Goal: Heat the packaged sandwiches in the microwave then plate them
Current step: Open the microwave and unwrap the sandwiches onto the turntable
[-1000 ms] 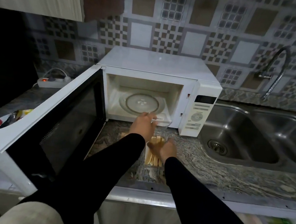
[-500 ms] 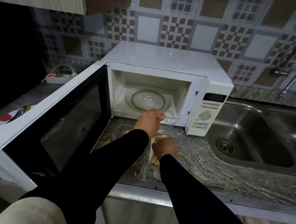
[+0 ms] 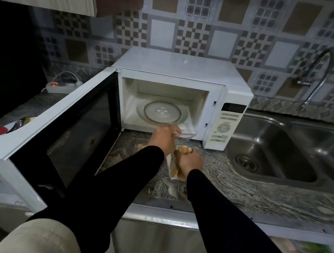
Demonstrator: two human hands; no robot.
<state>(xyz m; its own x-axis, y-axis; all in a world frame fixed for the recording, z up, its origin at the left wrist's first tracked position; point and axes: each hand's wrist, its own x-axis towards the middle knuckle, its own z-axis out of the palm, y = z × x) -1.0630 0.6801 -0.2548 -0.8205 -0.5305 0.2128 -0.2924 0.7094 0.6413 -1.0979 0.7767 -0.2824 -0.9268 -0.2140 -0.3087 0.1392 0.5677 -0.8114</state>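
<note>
The white microwave (image 3: pixel 180 70) stands on the counter with its door (image 3: pixel 58 131) swung wide open to the left. Its glass turntable (image 3: pixel 161 112) is bare. My left hand (image 3: pixel 163 139) holds the clear plastic lid of the sandwich package (image 3: pixel 186 133) raised in front of the microwave opening. My right hand (image 3: pixel 189 161) grips the sandwiches (image 3: pixel 173 165) in the package, which lies on the counter just before the microwave. Part of the sandwiches is hidden under both hands.
A steel double sink (image 3: pixel 283 151) and a spring tap (image 3: pixel 315 80) are to the right. A power strip (image 3: pixel 61 87) with a lit red switch lies at the back left. A plate (image 3: pixel 7 130) with small items sits behind the open door. The marble counter (image 3: pixel 248 186) runs along the front.
My left hand has lifted the clear lid higher toward the microwave opening. My right hand has curled round the sandwiches. The camera has moved closer.
</note>
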